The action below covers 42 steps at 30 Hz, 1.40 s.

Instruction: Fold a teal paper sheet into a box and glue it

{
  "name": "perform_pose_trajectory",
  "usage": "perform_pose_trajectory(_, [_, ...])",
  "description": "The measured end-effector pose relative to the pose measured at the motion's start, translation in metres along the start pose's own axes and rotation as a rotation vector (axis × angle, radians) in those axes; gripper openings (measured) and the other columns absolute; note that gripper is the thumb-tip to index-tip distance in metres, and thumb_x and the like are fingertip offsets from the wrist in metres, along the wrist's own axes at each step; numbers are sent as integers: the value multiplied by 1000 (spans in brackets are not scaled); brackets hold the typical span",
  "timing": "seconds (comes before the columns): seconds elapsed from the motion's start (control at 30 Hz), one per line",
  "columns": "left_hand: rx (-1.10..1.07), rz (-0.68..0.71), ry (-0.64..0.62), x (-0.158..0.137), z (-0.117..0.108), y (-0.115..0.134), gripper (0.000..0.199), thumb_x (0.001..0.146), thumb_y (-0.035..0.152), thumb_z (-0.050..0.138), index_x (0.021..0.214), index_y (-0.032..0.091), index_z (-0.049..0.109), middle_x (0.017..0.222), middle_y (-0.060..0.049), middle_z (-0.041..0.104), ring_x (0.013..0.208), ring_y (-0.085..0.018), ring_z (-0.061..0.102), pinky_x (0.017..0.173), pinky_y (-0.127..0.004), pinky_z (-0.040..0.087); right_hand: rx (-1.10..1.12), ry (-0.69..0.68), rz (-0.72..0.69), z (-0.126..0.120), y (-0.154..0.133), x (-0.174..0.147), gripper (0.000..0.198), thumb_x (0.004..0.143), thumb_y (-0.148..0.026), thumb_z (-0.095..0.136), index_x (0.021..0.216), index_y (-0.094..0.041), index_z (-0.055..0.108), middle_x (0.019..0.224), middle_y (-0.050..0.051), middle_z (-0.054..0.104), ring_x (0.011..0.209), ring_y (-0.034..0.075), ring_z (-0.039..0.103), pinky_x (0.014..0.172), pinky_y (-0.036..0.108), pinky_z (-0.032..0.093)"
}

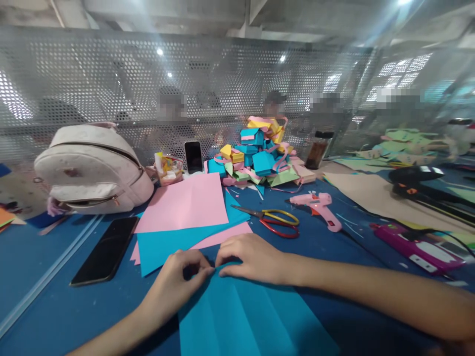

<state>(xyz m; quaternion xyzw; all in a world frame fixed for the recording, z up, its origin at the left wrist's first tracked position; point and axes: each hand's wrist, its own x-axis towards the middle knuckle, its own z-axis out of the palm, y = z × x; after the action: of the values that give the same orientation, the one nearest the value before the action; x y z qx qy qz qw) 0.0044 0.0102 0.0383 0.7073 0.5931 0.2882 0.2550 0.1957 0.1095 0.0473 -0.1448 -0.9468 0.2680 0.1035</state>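
A blue sheet of paper (245, 316) with several crease lines lies in front of me, its lower part cut off by the frame. My left hand (181, 277) pinches the sheet's far edge between thumb and index finger. Close beside it, my right hand (256, 259) grips the same edge, thumb below and fingers curled over the top. Just beyond my hands rests a stack of pink paper (185, 202) and blue paper (159, 247). Scissors (274, 220) with one yellow and one red handle lie beyond my right hand.
A pink glue gun (319, 205) and a purple power strip (419, 247) are at right, with a black stapler (419, 183) behind. Folded paper boxes (260, 148) are heaped at the back. A phone (106, 252) and white backpack (92, 168) stand left. A perforated metal panel (222, 74) rises behind.
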Motion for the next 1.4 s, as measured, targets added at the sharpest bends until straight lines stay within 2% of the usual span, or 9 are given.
perform_pose_trajectory(0.2, [-31, 1, 52, -6, -1, -3, 28, 92, 36, 53, 69, 20, 58, 73, 0, 65, 72, -18, 59, 72, -29, 40, -27, 3, 17, -12, 0, 8, 9, 87, -23, 67, 88, -22, 76, 91, -1, 76, 87, 17, 67, 73, 25, 42])
perform_pose_trajectory(0.43, [-118, -5, 88, -3, -5, -14, 30, 94, 40, 50, 72, 20, 54, 75, 1, 59, 74, -16, 56, 70, -25, 41, 22, -50, 54, -46, 17, 7, 11, 85, -26, 68, 84, -20, 77, 83, 1, 75, 79, 17, 67, 67, 23, 41])
perform_pose_trajectory(0.6, [-134, 6, 128, -1, -9, -21, 32, 95, 42, 48, 71, 21, 50, 71, 2, 53, 68, -14, 50, 64, -24, 37, 68, -84, 61, -70, 29, 4, 14, 87, -27, 65, 85, -16, 74, 83, 2, 73, 77, 15, 65, 66, 23, 40])
perform_pose_trajectory(0.87, [-113, 36, 206, 2, -14, -24, 32, 93, 42, 51, 68, 21, 50, 67, 3, 49, 64, -13, 46, 60, -23, 35, 155, -128, 65, -97, 55, -2, 18, 88, -31, 63, 81, -15, 69, 77, 0, 66, 72, 13, 57, 65, 23, 41])
perform_pose_trajectory(1.03, [-104, 21, 247, 4, -15, -28, 31, 91, 44, 54, 69, 21, 51, 68, 3, 49, 65, -13, 48, 61, -23, 37, 139, -160, 86, -109, 57, -7, 20, 89, -32, 59, 80, -15, 66, 75, 1, 65, 70, 13, 57, 64, 24, 41])
perform_pose_trajectory(1.27, [-81, -24, 291, 5, -19, -32, 33, 88, 46, 56, 67, 22, 51, 66, 4, 48, 64, -14, 46, 60, -23, 35, 77, -92, 106, -121, 65, -14, 24, 88, -35, 58, 75, -16, 64, 73, 1, 64, 69, 14, 57, 64, 25, 39])
perform_pose_trajectory(1.4, [-87, -43, 330, 8, -24, -32, 33, 86, 47, 58, 65, 22, 53, 65, 4, 49, 65, -14, 46, 62, -24, 35, 127, -92, 128, -122, 70, -14, 22, 87, -34, 61, 74, -16, 63, 72, 1, 63, 68, 14, 57, 63, 25, 40])
